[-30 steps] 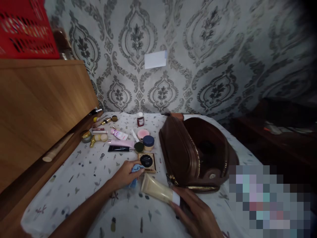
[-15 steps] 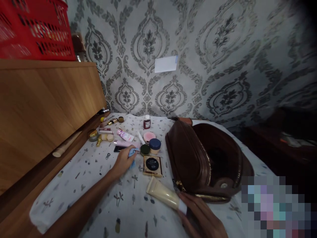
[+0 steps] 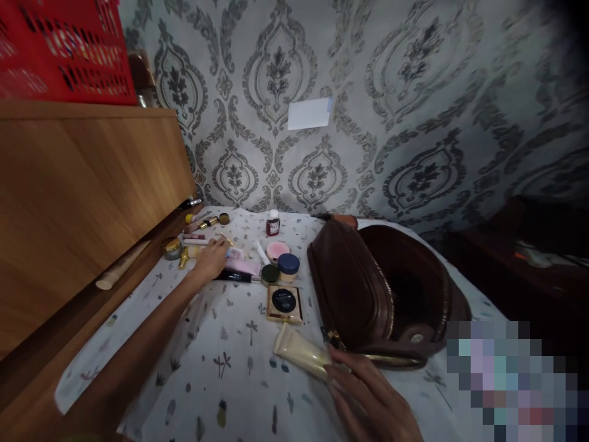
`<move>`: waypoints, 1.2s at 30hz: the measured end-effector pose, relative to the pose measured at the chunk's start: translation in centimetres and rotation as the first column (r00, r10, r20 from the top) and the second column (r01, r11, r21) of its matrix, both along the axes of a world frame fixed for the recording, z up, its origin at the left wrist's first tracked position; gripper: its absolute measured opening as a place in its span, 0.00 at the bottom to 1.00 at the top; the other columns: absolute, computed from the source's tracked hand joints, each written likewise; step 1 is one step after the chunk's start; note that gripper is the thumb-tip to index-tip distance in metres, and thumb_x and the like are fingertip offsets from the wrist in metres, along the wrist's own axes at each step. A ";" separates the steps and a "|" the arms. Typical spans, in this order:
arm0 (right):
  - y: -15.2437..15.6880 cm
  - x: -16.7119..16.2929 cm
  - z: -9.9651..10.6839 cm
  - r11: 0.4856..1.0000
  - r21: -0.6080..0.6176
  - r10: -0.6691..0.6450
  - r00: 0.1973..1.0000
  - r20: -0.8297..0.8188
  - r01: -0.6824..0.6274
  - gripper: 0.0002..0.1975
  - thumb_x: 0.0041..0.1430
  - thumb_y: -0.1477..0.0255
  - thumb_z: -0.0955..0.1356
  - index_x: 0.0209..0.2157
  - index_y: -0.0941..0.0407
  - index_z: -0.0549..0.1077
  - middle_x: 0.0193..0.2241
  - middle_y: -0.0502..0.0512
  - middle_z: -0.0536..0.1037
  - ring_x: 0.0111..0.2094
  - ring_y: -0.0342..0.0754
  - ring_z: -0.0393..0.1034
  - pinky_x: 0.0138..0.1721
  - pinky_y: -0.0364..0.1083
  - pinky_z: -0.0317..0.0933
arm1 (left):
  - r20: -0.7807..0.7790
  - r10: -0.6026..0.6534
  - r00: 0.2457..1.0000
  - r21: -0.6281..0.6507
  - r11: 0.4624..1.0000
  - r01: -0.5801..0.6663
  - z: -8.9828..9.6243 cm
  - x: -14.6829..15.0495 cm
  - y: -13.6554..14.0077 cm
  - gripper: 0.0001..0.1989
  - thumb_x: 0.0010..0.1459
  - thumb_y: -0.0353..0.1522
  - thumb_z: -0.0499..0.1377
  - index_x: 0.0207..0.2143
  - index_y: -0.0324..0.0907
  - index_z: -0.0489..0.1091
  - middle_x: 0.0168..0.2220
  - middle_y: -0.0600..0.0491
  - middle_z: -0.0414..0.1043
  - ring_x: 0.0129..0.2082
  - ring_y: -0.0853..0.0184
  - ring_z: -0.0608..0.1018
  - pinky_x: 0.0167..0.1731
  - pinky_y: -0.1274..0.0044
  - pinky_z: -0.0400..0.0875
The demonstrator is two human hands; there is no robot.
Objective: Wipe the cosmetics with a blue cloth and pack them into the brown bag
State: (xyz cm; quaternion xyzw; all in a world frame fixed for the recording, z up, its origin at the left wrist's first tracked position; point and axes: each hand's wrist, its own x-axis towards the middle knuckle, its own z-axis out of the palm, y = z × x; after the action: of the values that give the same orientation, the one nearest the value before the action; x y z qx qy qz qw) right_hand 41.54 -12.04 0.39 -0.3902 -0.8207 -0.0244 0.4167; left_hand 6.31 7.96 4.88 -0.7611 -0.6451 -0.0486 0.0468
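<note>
My right hand (image 3: 368, 396) has its fingers closed over the cap end of a cream-coloured squeeze tube (image 3: 301, 353) low over the cloth. Among the cosmetics, my left hand (image 3: 211, 261) is curled beside a pink tube (image 3: 243, 266) and a small white-and-pink tube (image 3: 236, 252); its fingertips are partly hidden. A black stick-shaped cosmetic (image 3: 237, 277) lies just below. Nearby sit a square gold-edged compact (image 3: 284, 303), a dark green-lidded jar (image 3: 270, 274), a blue-lidded jar (image 3: 288, 266) and a round pink compact (image 3: 278, 252). An unzipped brown leather bag (image 3: 345, 288) stands beside my right hand.
A small red bottle with a white cap (image 3: 273, 223) stands near the wall. A gold-lidded jar (image 3: 172, 248) and several small cosmetics lie at left, by a wooden cabinet (image 3: 92, 166) bearing a red basket (image 3: 69, 55). A beige stick (image 3: 122, 267) lies on the ledge.
My left hand has moved left and slightly away from me; the blue item it held is no longer visible. The black stick-shaped cosmetic shows more. My right hand stays at the cream-coloured tube.
</note>
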 end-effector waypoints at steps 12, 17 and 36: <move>0.9 -6.5 2.8 0.977 -0.048 0.205 0.978 -0.032 -0.206 0.11 0.63 0.80 0.64 0.42 0.55 0.74 0.42 0.62 0.81 0.43 0.52 0.78 0.45 0.49 0.75 | -0.060 -0.058 0.997 -0.161 0.986 0.048 0.4 -1.1 3.7 0.23 0.55 0.22 0.53 0.51 0.45 0.74 0.54 0.46 0.74 0.53 0.57 0.74 0.51 0.70 0.69; 0.9 -7.5 2.5 0.968 -0.078 0.235 0.971 -0.043 -0.238 0.10 0.64 0.80 0.63 0.42 0.57 0.73 0.43 0.62 0.80 0.43 0.51 0.77 0.43 0.49 0.76 | -0.095 -0.080 0.992 -0.229 0.972 0.057 0.9 0.2 5.9 0.23 0.55 0.21 0.52 0.50 0.47 0.74 0.55 0.48 0.73 0.54 0.58 0.75 0.49 0.71 0.70; 1.0 -7.0 0.6 0.954 -0.153 0.242 0.964 -0.112 -0.257 0.09 0.67 0.78 0.62 0.41 0.57 0.74 0.40 0.60 0.79 0.41 0.49 0.76 0.43 0.48 0.74 | -0.145 -0.062 0.987 -0.203 0.979 0.032 1.3 0.0 8.5 0.21 0.64 0.39 0.56 0.58 0.45 0.66 0.52 0.43 0.74 0.53 0.55 0.75 0.49 0.69 0.70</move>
State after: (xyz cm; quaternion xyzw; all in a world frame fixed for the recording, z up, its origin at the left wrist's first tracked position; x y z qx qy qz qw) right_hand 34.55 -11.02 1.02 -0.3172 -0.8425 0.1150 0.4200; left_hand 6.34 16.44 6.15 -0.7785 -0.6231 0.0732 0.0174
